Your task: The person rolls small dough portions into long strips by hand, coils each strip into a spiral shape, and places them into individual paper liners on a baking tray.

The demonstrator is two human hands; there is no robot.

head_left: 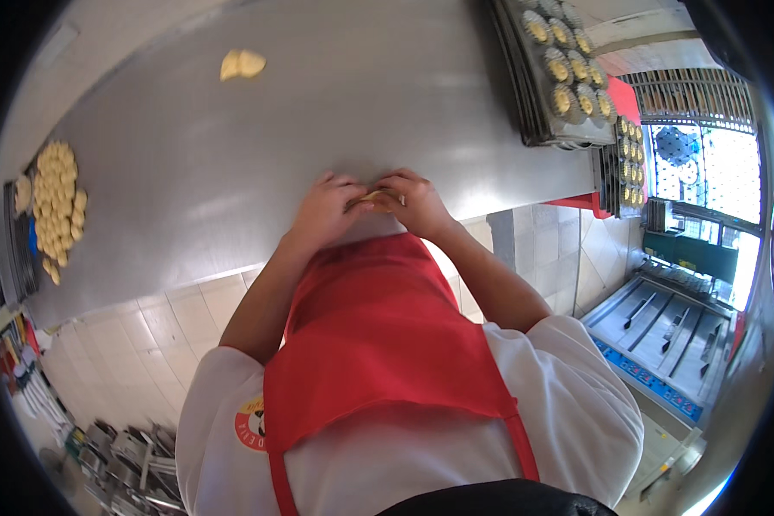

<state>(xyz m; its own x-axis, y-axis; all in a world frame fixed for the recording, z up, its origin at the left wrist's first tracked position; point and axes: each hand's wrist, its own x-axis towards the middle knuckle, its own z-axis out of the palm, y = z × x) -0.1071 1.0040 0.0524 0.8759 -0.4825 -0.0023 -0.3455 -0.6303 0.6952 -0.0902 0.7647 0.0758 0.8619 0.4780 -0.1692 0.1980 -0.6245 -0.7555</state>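
At the near edge of the steel table, my left hand and my right hand meet with curled fingers. Between them is a small tart tin with pale yellow dough in it, mostly covered by the fingers and thumbs. Farther off on the table lie two joined lumps of dough. A heap of small dough pieces rests at the far left.
On the right end of the steel table stands a stack of trays, the top one bearing fluted tins with dough. Another stack of filled trays is beyond it, near a red surface. Metal equipment with a blue panel stands at right.
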